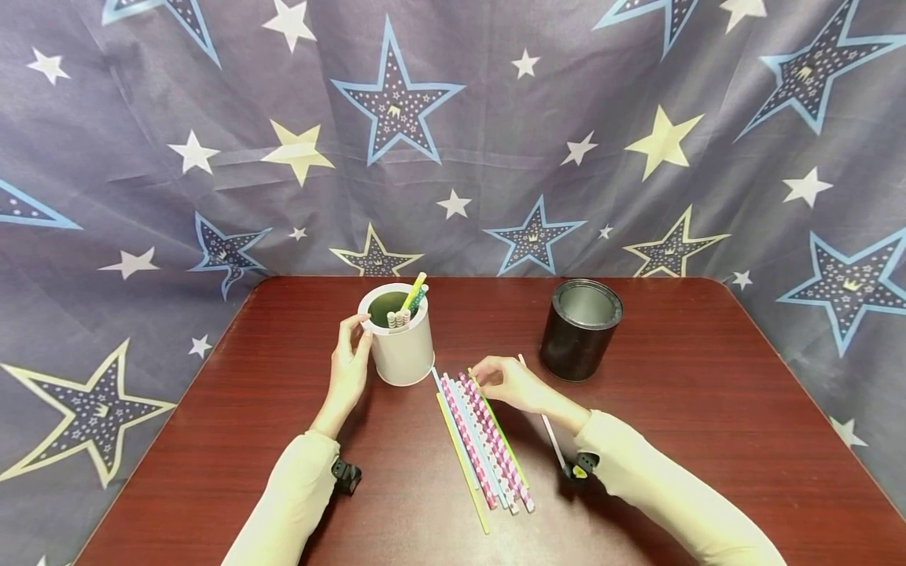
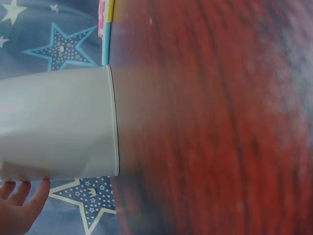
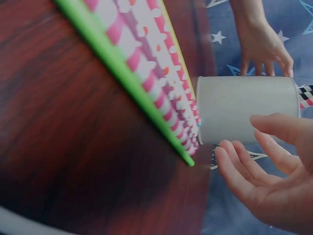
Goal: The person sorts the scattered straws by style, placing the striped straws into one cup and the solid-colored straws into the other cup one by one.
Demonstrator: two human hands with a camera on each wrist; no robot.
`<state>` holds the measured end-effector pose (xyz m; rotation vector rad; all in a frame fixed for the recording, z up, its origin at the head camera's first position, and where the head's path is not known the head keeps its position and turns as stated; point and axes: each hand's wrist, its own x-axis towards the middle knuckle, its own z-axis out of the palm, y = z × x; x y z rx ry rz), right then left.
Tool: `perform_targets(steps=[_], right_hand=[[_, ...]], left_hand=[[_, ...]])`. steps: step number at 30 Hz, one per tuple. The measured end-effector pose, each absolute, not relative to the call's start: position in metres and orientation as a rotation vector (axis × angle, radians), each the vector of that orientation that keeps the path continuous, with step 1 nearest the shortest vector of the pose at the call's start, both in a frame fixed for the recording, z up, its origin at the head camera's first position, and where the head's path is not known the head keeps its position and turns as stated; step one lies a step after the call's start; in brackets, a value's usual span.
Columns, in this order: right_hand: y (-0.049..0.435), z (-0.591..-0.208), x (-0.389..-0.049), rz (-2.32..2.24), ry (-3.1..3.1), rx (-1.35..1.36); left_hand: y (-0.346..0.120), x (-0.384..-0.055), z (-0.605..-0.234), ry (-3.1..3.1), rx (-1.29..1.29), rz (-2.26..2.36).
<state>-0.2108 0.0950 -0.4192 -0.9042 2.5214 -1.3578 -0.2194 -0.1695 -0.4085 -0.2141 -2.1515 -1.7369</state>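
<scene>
A white canister (image 1: 403,354) stands upright, with several paper straws (image 1: 414,299) leaning inside it. My left hand (image 1: 348,369) touches its left side near the rim; in the left wrist view those fingers (image 2: 36,200) rest against the wall. To the right of the canister lies a bundle of striped, dotted and plain straws (image 1: 484,448). My right hand (image 1: 513,383) is over the bundle's far end, near a green straw (image 3: 132,88). The right wrist view shows its thumb and fingers apart, with nothing between them.
A black canister (image 1: 580,338) stands at the back right; its visible inside is grey. One pale straw (image 1: 554,440) lies apart, passing beneath the right forearm. A star-patterned curtain (image 1: 453,157) hangs behind the reddish-brown table (image 1: 708,409).
</scene>
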Motion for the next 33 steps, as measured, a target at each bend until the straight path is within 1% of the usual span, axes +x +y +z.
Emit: perform_targets(steps=[6, 15, 33], right_hand=[[0.099, -0.432, -0.211, -1.337, 2.476, -0.916], [0.101, -0.436, -0.203, -1.286, 2.505, -0.849], [0.105, -0.444, -0.196, -1.285, 2.503, -0.879]], left_hand=[[-0.17, -0.219, -0.408, -2.156, -0.202, -1.739], [-0.17, -0.22, -0.409, -2.131, -0.224, -1.749], [-0.17, -0.219, -0.409, -2.147, -0.231, -1.729]])
